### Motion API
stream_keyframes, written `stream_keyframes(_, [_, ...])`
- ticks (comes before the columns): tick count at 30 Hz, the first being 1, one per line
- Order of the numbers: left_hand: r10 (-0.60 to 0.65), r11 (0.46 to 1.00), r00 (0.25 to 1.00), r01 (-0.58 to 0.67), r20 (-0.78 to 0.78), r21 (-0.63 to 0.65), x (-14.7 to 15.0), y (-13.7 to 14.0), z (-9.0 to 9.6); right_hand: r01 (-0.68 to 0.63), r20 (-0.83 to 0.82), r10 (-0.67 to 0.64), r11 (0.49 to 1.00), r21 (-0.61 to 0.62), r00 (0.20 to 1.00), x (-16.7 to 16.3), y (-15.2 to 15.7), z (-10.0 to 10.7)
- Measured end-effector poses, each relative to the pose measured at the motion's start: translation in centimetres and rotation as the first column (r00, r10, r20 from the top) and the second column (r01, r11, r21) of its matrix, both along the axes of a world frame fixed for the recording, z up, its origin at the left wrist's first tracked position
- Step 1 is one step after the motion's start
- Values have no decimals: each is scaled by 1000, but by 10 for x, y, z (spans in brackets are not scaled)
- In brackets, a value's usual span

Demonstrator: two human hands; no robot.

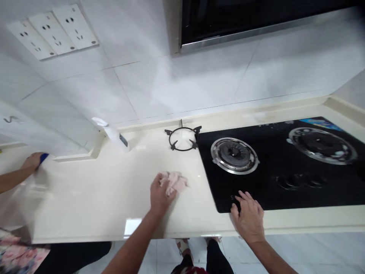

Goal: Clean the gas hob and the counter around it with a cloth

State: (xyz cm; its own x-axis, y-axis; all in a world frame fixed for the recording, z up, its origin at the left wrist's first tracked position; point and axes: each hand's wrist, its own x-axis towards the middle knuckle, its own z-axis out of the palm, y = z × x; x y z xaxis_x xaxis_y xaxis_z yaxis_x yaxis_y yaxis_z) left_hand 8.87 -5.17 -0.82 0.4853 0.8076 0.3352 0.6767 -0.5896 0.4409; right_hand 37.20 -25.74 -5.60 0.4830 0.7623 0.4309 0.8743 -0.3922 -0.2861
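My left hand (161, 196) is closed around a crumpled pale pink cloth (174, 182), pressed to the cream countertop (108, 198) left of the cooktop. At the front left corner of the black gas cooktop (265, 182) rests my right hand (248, 217), its fingers spread over the glass and nothing in it. A round left burner (234, 155) with a shiny ring lies beyond that hand. Off the cooktop, a black pan support (183, 139) sits on the counter near the wall.
A white spray bottle (112, 135) stands against the wall corner. At far left another person's hand (33, 161) holds something blue (43, 157) on the counter. The right burner (322, 144) has white foam spots. A dark range hood (242, 19) hangs above; sockets (53, 32) are upper left.
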Motion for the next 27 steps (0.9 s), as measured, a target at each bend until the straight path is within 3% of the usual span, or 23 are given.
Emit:
stream_keyframes(3, [96, 995, 993, -94, -70, 23, 34, 51, 0, 0, 5, 0, 1000, 3, 1000, -1, 2, 3])
stream_keyframes(5, [107, 994, 989, -106, -105, 22, 73, 67, 1, -1, 12, 1, 1000, 0, 1000, -1, 3, 4])
stream_keyframes(8, [74, 997, 986, -73, -148, 9, 134, 71, 6, 4, 20, -4, 1000, -1, 1000, -1, 3, 5])
stream_keyframes(11, [39, 999, 983, -41, -181, -5, 168, 58, 13, 1, 12, -1, 1000, 5, 1000, 0, 2, 4])
stream_keyframes(13, [5, 1000, 979, -7, -202, -10, 166, 38, 17, 4, 0, -4, 1000, 8, 1000, 1, 2, 3])
stream_keyframes(16, [-130, 991, 971, 130, -200, -11, 139, -13, 18, 11, -26, -11, 1000, 2, 1000, 0, 2, 1])
stream_keyframes(19, [-275, 961, 954, 274, -123, -27, 109, -73, 12, 13, -51, -14, 1000, -13, 999, -1, 3, 2])
stream_keyframes(22, [-318, 947, 948, 317, -15, -52, 96, -115, 7, 16, -74, -17, 1000, -21, 997, 0, 4, 2])
stream_keyframes(24, [-331, 938, 942, 334, 49, -93, 94, -124, 8, 11, -91, -12, 1000, -11, 996, 3, 4, 3])
stream_keyframes(27, [-351, 915, 925, 371, 145, -157, 79, -110, 10, 31, -143, -25, 999, 42, 989, 3, 5, 10])
